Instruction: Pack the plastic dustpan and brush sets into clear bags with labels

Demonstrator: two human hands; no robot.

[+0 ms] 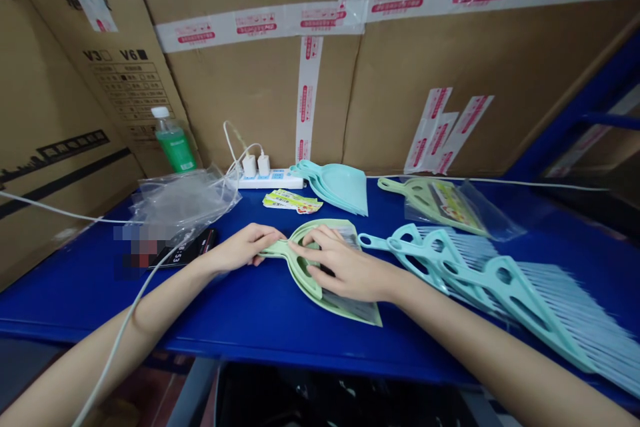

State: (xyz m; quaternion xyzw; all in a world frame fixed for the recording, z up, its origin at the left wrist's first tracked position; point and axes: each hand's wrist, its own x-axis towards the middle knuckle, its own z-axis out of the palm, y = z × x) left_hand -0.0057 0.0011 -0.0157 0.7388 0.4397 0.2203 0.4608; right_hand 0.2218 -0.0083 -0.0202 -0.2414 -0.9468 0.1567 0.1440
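A light green dustpan (367,315) lies on the blue table with a matching green hand brush (303,272) set into it, their handles stacked together. My left hand (247,247) is closed around these handles, thumb on top. Over the brush head and its grey bristles lies my right hand (345,265), its fingers bent and gripping the brush against the pan; part of the brush is hidden beneath it. Right of this hand, several light blue hand brushes (520,297) overlap, bristles pointing right. Beyond the hands rest stacked light blue dustpans (345,187).
A bagged green dustpan set (425,199) lies at the back right. Printed cards (290,201) are near a white power strip (277,179). Clear plastic bags (185,203), a phone (187,250) and a green bottle (175,143) are left. A white cable (125,327) crosses my left forearm.
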